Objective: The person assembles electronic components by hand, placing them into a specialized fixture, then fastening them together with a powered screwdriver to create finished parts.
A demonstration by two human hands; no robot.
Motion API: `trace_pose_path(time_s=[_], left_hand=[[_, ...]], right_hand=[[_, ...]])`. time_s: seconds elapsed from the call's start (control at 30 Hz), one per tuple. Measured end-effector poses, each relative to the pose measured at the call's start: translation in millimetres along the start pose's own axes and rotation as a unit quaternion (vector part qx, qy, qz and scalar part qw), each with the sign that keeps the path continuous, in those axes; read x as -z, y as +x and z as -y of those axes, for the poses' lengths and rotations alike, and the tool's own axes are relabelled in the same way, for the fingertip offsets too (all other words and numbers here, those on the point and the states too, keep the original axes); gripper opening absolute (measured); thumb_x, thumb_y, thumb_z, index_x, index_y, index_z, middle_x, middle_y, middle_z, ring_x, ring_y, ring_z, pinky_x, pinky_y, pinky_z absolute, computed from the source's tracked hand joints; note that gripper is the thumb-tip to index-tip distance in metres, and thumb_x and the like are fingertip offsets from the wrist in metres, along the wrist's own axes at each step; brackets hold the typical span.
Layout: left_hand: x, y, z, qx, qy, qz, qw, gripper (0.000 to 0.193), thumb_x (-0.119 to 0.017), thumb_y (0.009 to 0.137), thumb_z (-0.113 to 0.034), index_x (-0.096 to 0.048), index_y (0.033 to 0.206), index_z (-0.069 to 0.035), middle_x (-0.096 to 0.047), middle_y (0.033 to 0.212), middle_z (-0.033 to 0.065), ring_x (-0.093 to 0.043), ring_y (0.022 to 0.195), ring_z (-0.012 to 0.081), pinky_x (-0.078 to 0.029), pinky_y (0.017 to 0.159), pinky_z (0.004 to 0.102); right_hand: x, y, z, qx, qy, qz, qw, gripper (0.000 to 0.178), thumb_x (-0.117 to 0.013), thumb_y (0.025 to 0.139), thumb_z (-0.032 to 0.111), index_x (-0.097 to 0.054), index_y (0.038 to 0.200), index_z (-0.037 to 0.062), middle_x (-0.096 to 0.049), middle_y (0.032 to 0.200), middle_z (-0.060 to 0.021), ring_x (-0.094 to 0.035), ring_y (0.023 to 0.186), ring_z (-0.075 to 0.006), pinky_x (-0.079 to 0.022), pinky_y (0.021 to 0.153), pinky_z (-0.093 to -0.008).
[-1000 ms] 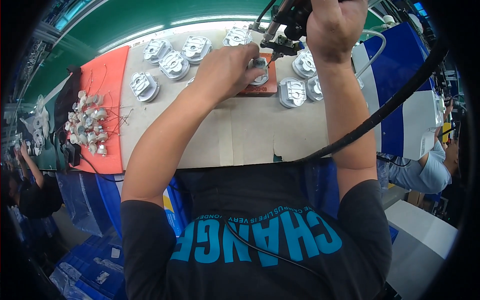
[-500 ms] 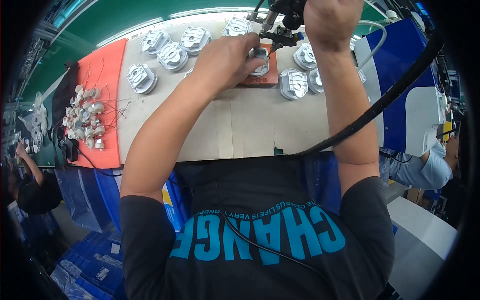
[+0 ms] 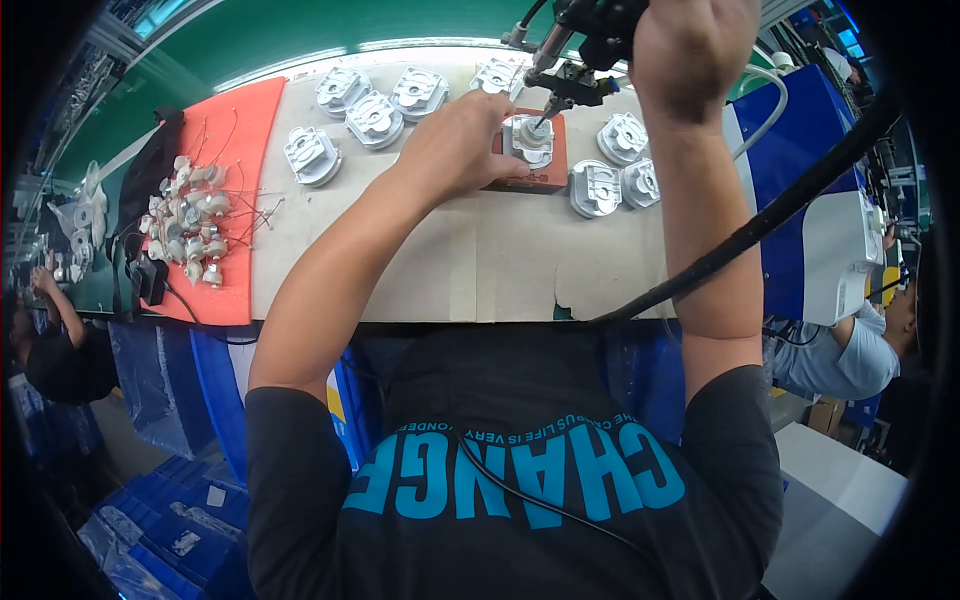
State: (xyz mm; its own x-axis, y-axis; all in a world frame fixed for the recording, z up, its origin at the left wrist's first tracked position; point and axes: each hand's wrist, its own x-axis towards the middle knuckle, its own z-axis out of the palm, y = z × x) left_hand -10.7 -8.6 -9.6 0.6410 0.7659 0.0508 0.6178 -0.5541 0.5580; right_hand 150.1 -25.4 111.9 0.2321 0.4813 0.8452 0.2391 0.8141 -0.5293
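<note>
My left hand is at the left side of a red-orange block, thumb along its near edge and fingers curled at its far edge. In the block sits a white plastic housing with a round centre. The thin tip of a black tool with a metal nozzle comes down onto the housing. My right hand is closed in a fist beside the black body of that tool; its fingers are partly hidden and blurred at the top edge.
Several white housings stand left and right of the block. A red-orange foam mat holds a heap of small white wired parts. A thick black cable crosses my right forearm. A blue and white machine stands at right.
The view has shifted. My left fingers have drawn back from the top of the housing to the block's left side, so the housing shows. The right hand and tool remain above it.
</note>
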Motion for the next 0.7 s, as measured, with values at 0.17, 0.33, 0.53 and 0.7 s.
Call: trace_pose_path(time_s=[0.17,0.33,0.53,0.7], left_hand=[[-6,0,9,-0.019,-0.001,-0.038,0.999,0.056,-0.088,0.075,-0.030,-0.068,0.121,-0.005,-0.071,0.106,0.0124,-0.070,0.096,0.0294,-0.056,0.085,0.0396],[-6,-2,11,-0.010,-0.012,-0.036,0.999,0.053,-0.088,0.076,-0.031,-0.069,0.119,-0.004,-0.073,0.106,0.0124,-0.072,0.095,0.0299,-0.057,0.083,0.0396],[-11,-5,14,-0.035,-0.029,-0.054,0.998,0.035,-0.086,0.075,-0.029,-0.069,0.088,-0.002,-0.069,0.093,0.0157,-0.069,0.088,0.0356,-0.055,0.075,0.0445],[-7,-3,9,-0.010,0.007,-0.022,1.000,0.049,-0.086,0.078,-0.032,-0.071,0.115,-0.005,-0.075,0.102,0.0114,-0.072,0.091,0.0280,-0.057,0.081,0.0386]], right_hand=[[-11,-14,-20,0.005,-0.036,-0.026,0.999,0.039,-0.069,0.100,0.024,-0.055,0.128,0.0012,-0.055,0.099,0.0016,-0.051,0.084,-0.0072,-0.041,0.078,-0.0206],[-14,-16,-18,-0.080,0.175,-0.058,0.980,0.038,-0.069,0.100,0.023,-0.055,0.128,0.0015,-0.055,0.099,0.0020,-0.051,0.085,-0.0071,-0.041,0.078,-0.0209],[-21,-12,7,-0.246,0.413,-0.097,0.872,0.032,-0.068,0.100,0.023,-0.056,0.122,0.0034,-0.056,0.096,0.0029,-0.050,0.081,-0.0068,-0.040,0.073,-0.0200],[-7,-18,-32,-0.018,-0.016,-0.007,1.000,0.029,-0.069,0.099,0.023,-0.057,0.118,0.0040,-0.056,0.095,0.0029,-0.050,0.079,-0.0068,-0.040,0.072,-0.0202]])
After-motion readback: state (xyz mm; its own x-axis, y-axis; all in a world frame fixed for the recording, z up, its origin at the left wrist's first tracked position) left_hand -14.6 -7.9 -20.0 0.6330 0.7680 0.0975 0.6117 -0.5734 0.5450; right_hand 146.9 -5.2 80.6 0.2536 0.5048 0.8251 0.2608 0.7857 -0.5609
